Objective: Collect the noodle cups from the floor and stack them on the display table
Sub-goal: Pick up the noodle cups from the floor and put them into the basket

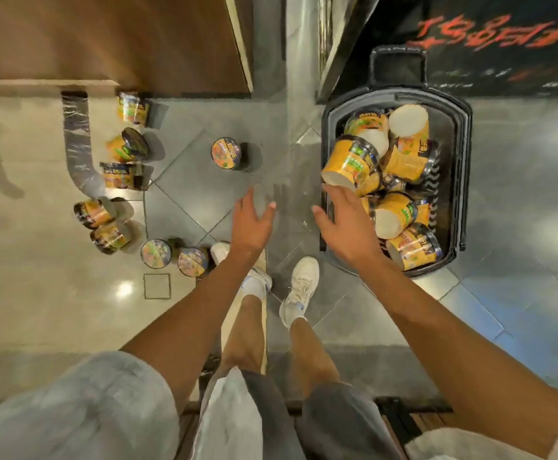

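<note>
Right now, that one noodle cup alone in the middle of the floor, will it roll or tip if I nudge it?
The noodle cup stands upright on its base, so it probably slides, not rolls. It looks tall and likely light, so a high push may tip it. Once sideways, it would probably roll in a curve.

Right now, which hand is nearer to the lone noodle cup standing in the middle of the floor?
Left. The left hand reaches out just below and right of the cup, not touching it. The right hand is farther right, at the basket rim.

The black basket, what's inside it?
The black basket holds a jumbled pile of yellow noodle cups, some tipped, white bottoms showing. What lies underneath the pile is covered.
</note>
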The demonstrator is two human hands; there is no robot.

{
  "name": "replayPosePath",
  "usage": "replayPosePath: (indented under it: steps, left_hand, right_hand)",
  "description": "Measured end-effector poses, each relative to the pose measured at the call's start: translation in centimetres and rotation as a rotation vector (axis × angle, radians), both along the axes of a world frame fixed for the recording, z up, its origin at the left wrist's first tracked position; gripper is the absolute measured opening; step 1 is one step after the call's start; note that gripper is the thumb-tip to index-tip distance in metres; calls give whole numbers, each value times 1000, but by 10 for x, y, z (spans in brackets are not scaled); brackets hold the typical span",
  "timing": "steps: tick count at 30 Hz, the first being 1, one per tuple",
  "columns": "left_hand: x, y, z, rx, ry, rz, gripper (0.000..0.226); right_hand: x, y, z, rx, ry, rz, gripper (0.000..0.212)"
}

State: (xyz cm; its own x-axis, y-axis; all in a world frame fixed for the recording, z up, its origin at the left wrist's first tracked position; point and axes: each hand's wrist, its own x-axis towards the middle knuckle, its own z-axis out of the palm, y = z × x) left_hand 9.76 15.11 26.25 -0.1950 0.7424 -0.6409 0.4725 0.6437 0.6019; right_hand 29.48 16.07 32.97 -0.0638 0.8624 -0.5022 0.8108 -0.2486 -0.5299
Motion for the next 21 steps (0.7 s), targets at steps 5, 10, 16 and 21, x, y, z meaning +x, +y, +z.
replayPosePath:
  steps: [5,10,16,21]
  left_hand:
    - [-77,-27,11,-51,151,14,65]
    - [-151,-45,6,-115,192,91,67]
    - [-233,-56,-11,-188,170,218,65]
    - [-304,-58,-47,-218,183,284,61]
  right_hand:
    - [-64,32,3,3,-92,244,56]
    - [-134,52,-5,-26,-108,387,55]
    - [-234,70,-37,-111,-127,524,58]
    - [-325,85,-81,-122,-139,644,57]
